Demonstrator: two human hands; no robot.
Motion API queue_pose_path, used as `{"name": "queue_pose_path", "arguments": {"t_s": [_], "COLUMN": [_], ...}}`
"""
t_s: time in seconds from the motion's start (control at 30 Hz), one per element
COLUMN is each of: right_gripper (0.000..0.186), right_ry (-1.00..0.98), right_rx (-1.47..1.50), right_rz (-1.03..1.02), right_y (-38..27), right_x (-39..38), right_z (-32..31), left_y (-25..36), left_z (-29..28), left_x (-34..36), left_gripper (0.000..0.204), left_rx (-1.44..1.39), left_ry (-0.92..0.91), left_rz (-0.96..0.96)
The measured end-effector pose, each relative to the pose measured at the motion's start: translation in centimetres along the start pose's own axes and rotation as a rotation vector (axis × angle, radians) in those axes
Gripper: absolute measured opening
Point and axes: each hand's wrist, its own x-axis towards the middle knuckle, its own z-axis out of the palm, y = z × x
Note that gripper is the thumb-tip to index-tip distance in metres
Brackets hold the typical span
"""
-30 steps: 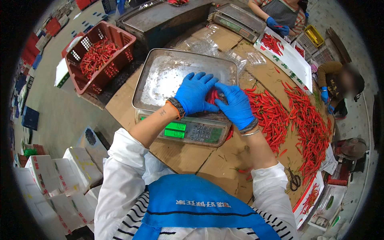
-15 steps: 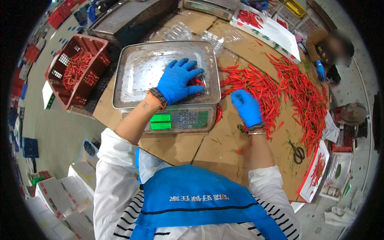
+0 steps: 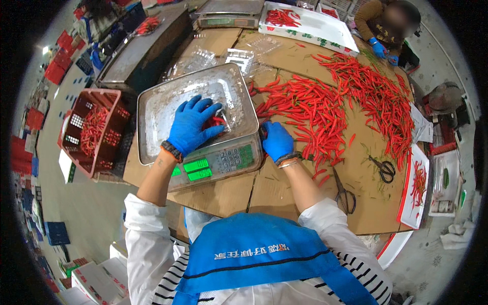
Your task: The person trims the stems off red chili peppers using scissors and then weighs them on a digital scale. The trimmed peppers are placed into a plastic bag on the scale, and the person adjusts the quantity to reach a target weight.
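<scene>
My left hand point(image 3: 192, 127), in a blue glove, lies with fingers spread over a small clear plastic pack point(image 3: 218, 121) of red chilies on the metal pan point(image 3: 155, 114) of a scale. Part of the pack is hidden under that hand. The scale's green-lit display point(image 3: 197, 169) and keypad face me. My right hand point(image 3: 277, 142), also gloved in blue, is curled closed against the scale's right side, beside a big heap of red chilies point(image 3: 310, 104). A dark bit shows at its fingertips; what they grip, if anything, is hidden.
Two pairs of scissors point(image 3: 385, 170) point(image 3: 345, 197) lie on the cardboard-covered table right of me. A brown crate point(image 3: 109, 137) of chilies stands left. Clear plastic packs point(image 3: 203, 58), a second scale point(image 3: 229, 18) and a white box point(image 3: 330, 40) are behind. A co-worker point(image 3: 378, 23) is at far right.
My right hand has moved left from the edge of the chili heap to the scale's side. The left hand stays over the pack. The whole view has turned, and a second pair of scissors shows.
</scene>
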Motion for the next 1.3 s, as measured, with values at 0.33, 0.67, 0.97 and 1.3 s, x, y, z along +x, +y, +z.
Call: {"name": "queue_pose_path", "arguments": {"t_s": [0.33,0.67,0.97,1.3], "right_gripper": [0.040,0.086,0.041,0.028], "right_ry": [0.254,0.258,0.322,0.381], "right_rx": [-0.137,-0.317,0.066,0.744], "right_rz": [-0.101,0.274,0.095,-0.012], "right_y": [2.5,9.8,13.3,4.7], "right_x": [-3.1,-4.2,-2.7,-1.3], "right_z": [-3.1,-5.1,-6.4,-16.1], "left_y": [-1.4,-1.1,-1.0,-1.6], "left_z": [0.2,0.0,-0.4,0.3], "left_x": [-1.3,-1.1,-1.6,-1.9], "left_gripper": [0.054,0.053,0.051,0.053], "left_rx": [0.030,0.010,0.010,-0.030], "left_ry": [0.058,0.058,0.042,0.103], "left_rz": [-0.101,-0.109,-0.145,-0.135]}}
